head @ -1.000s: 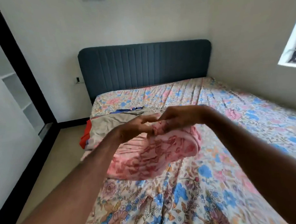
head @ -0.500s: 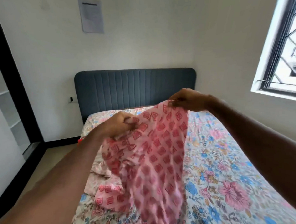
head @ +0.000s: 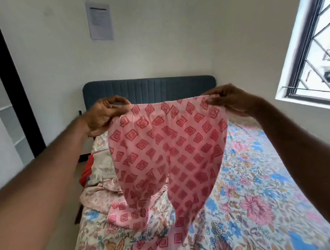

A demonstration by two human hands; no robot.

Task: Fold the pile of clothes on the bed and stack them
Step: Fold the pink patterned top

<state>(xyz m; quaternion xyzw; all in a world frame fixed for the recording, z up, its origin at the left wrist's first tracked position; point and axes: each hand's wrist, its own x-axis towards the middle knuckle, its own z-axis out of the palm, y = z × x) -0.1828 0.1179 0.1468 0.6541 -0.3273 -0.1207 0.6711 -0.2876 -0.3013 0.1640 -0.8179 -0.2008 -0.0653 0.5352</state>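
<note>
A pair of pink trousers (head: pixel 166 147) with a red diamond print hangs spread out in front of me, above the bed. My left hand (head: pixel 104 114) pinches the left end of the waistband. The right end is pinched by my right hand (head: pixel 232 100). Both legs hang down, and their lower ends lie on the floral bedsheet (head: pixel 256 196). Behind the trousers, on the bed's left side, lies a pile of clothes (head: pixel 102 175): a beige piece, a pale floral piece and something red at the edge. The trousers hide part of that pile.
A dark blue padded headboard (head: pixel 150 89) stands against the white wall, with a paper sheet (head: pixel 99 21) taped above it. A barred window (head: pixel 313 50) is on the right. White shelves (head: pixel 5 119) and a black frame stand on the left.
Both hands have lifted the bunched pink trousers off the bed and moved apart, stretching the waistband flat. The view has tilted upward, showing more wall and window.
</note>
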